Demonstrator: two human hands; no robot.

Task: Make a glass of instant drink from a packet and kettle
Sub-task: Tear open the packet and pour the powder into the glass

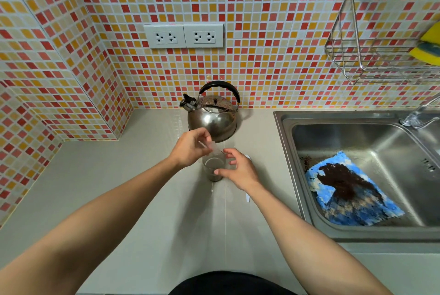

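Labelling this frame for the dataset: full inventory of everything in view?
Steel whistling kettle: 1, silver, black handle, counter back.
Clear drinking glass: 1, brown powder inside, counter centre.
Clear packet: 1, above glass.
White strip: 1, counter, right of glass.
Steel sink: 1, right.
Blue stained cloth: 1, in sink.
Wire rack: 1, wall.
Yellow sponge: 1, in rack.
White sockets: 2, wall.
Left hand: holds packet.
Right hand: open, beside glass.

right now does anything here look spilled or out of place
Yes: the blue cloth lying in the sink carries a large dark brown stain, with brown specks scattered on the basin beside it. The counter around the glass looks clean.
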